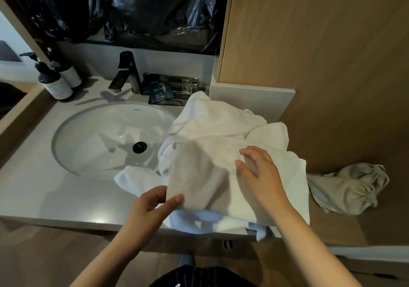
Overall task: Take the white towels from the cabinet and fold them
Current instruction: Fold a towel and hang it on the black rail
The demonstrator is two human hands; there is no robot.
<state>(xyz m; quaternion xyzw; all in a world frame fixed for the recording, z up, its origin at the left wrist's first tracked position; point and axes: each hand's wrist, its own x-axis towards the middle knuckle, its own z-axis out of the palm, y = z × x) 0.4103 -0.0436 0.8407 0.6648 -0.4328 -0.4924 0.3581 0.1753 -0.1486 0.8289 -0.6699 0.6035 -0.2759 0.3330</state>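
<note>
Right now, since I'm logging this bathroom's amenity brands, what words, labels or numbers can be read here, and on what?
No text is legible.
sink: small mark under the back rim, too small to read.
black sachets: pale print, blurred.
pump bottles: label print, too small to read.

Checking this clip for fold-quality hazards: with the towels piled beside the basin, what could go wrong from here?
1. One corner of the white towels lies over the sink basin rim; it may slide in or pick up any water there.
2. The pile overhangs the counter front edge near the left hand, which pinches a towel; a pull could drag it off.
3. The right hand rests on bunched layers, so the fold may come out uneven.
</note>
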